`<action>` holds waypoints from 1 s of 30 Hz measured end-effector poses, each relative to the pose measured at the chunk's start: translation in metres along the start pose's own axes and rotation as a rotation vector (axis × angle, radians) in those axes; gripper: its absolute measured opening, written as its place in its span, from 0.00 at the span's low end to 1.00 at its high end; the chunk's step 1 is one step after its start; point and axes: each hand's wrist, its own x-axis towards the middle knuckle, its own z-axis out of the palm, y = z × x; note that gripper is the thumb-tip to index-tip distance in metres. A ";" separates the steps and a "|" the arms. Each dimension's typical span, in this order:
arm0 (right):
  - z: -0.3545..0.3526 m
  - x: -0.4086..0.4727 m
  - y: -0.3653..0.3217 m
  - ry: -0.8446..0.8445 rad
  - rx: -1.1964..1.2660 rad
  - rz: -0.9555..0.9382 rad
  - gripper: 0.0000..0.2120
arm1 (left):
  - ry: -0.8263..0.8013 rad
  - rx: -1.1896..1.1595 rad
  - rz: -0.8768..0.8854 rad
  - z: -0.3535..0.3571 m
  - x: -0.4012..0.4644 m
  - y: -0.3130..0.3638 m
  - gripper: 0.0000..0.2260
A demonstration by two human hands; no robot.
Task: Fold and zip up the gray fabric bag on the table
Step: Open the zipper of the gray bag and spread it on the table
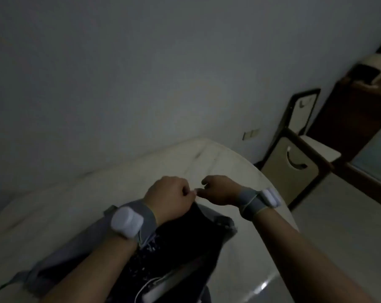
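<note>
The gray fabric bag (60, 256) lies on the white table (124, 184), its mouth gaping with dark speckled cloth (185, 243) and a white item inside. My left hand (169, 197) grips the bag's far upper edge with curled fingers. Close beside it, my right hand (218, 190) pinches something small at that same edge, likely the zipper pull, though blur hides it. Both wrists wear gray straps with white devices.
A pale wall stands behind the table. To the right are a dark-framed chair (294, 162) and dark wooden furniture (349, 119) on a light floor. The table's curved right edge runs just past my right wrist.
</note>
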 end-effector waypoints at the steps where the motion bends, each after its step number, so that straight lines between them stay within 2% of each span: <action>1: 0.001 -0.006 0.005 0.014 0.013 -0.001 0.32 | -0.023 -0.022 -0.003 0.011 -0.005 0.005 0.16; 2: 0.001 -0.011 0.010 0.041 0.026 0.007 0.31 | -0.021 -0.023 0.002 0.020 -0.010 0.010 0.18; 6: 0.014 -0.047 0.035 0.167 0.157 0.027 0.26 | -0.184 -0.074 0.004 0.061 -0.032 0.028 0.23; 11: 0.045 -0.079 0.071 0.154 0.367 0.066 0.20 | -0.279 -0.246 0.017 0.094 -0.038 0.042 0.17; 14: 0.060 -0.085 0.086 0.148 0.608 0.090 0.18 | -0.231 -0.336 -0.014 0.108 -0.036 0.046 0.15; 20: 0.075 -0.089 0.097 0.243 0.843 0.049 0.13 | -0.153 -0.457 -0.026 0.112 -0.030 0.041 0.04; 22: 0.081 -0.089 0.095 0.223 0.924 0.049 0.11 | -0.124 -0.514 -0.058 0.109 -0.029 0.038 0.04; 25: 0.087 -0.088 0.091 0.210 0.929 0.031 0.11 | -0.110 -0.580 -0.112 0.105 -0.026 0.037 0.08; 30: 0.094 -0.080 0.082 0.246 0.860 -0.018 0.15 | 0.000 -0.446 -0.058 0.100 -0.020 0.036 0.11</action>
